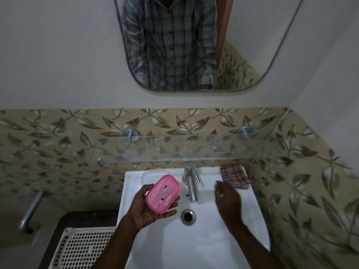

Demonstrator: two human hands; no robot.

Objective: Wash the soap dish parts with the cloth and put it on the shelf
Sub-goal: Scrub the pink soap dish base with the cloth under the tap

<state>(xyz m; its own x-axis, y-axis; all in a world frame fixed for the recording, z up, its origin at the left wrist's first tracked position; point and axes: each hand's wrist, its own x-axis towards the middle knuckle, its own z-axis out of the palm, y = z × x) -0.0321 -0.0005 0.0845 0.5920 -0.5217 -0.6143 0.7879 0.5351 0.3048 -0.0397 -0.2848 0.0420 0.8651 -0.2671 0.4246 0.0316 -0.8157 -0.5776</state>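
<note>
Leaf-patterned tiles back our white sink (194, 249), its rear edge veiled by the glass shelf (194, 150). Our left hand (149, 210) grasps the pink soap dish (163, 193) above the basin, palm hiding its underside. Our right hand (228, 199) is blurred near the checked cloth (235, 176); we cannot tell its grip.

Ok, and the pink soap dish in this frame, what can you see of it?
The pink soap dish is a rounded rectangle, apparently glossy plastic, with a few drain slots in its upper face and a paler rim along its lower edge. It is tilted, held above the left side of the white sink by the left hand, thumb on its left edge, fingers curled beneath. Nothing else touches it.
</note>
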